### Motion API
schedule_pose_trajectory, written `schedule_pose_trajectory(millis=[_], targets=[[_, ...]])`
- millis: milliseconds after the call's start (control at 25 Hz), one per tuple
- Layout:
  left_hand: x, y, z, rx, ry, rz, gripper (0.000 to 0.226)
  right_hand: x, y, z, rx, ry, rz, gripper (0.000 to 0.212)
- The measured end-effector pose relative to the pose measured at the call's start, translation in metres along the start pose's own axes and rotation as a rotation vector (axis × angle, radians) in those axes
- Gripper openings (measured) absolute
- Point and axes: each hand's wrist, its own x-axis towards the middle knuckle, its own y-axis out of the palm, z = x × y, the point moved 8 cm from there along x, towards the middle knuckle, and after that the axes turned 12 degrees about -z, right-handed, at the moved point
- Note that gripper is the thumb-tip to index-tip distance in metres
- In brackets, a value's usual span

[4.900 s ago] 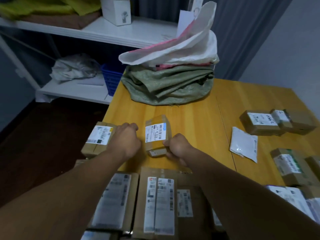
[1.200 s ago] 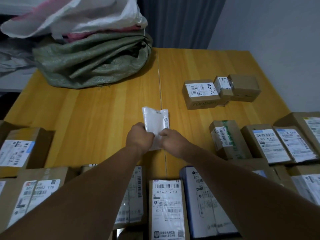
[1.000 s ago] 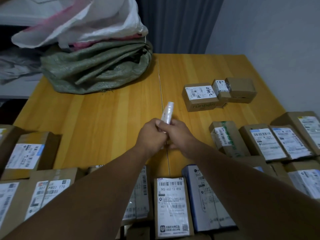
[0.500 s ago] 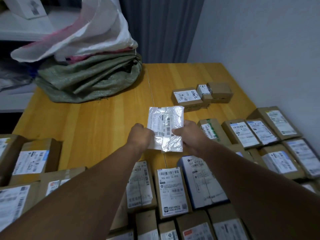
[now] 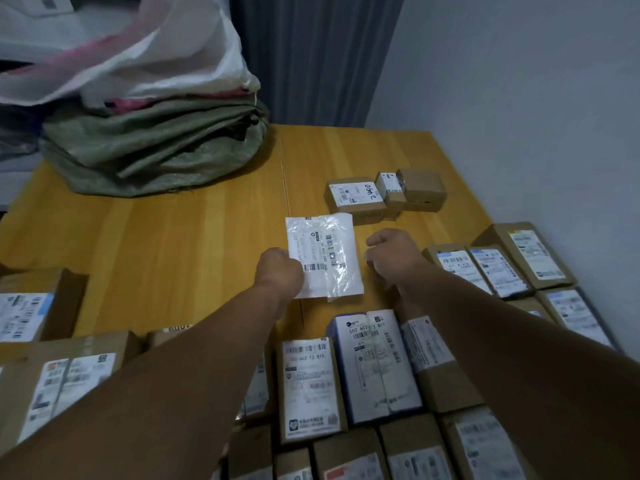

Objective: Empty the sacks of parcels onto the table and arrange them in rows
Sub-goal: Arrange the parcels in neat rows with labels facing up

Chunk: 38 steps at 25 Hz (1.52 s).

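Released by right hand since ~0.5 s ago: white poly mailer, label up, now pinched at lower-left corner only, left hand fingers curled round the edge. Right-hand fingers loosely curled, holding nothing, just beside mailer's right edge. Low over bare bench; can't tell if touching. Just beyond: two small boxes. Nearer: front row of boxes. To the right: side row of boxes. Far left corner: emptied sacks, heaped. Prob. step: laying mailer into a row. Risks: thin slick film on a one-corner grip, so could droop, twist or slip out; no stiffness to square it, so could land skewed or overlapping front row; label face-down if flopped over.
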Motion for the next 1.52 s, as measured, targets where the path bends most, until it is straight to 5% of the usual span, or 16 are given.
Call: schedule_pose_trajectory(millis=[360,560,800,960,1120,1320,1520], targets=[[0.019,0.086,0.032,0.093,-0.109,-0.045,0.028,0.07,0.004,-0.058,-0.136,-0.042,0.179,0.013],[0.02,0.103,0.039,-0.132,-0.284,-0.091,0.038,0.079,0.022,-0.06,-0.083,-0.104,0.235,0.014],[0.004,0.114,0.037,-0.323,-0.416,0.124,0.054,0.088,0.037,-0.039,-0.034,-0.117,0.269,0.034],[0.001,0.099,0.05,-0.283,-0.48,0.146,0.039,0.089,0.048,-0.034,-0.07,-0.183,0.325,0.018],[0.025,0.063,0.059,-0.041,-0.363,-0.084,0.034,0.101,0.05,-0.024,-0.262,-0.334,0.343,0.026],[0.031,0.072,0.055,0.167,-0.244,-0.047,0.017,0.099,0.065,-0.029,-0.505,-0.473,0.39,0.032],[0.029,0.081,0.056,0.201,-0.18,-0.021,0.025,0.101,0.063,-0.034,-0.6,-0.554,0.312,0.025]])
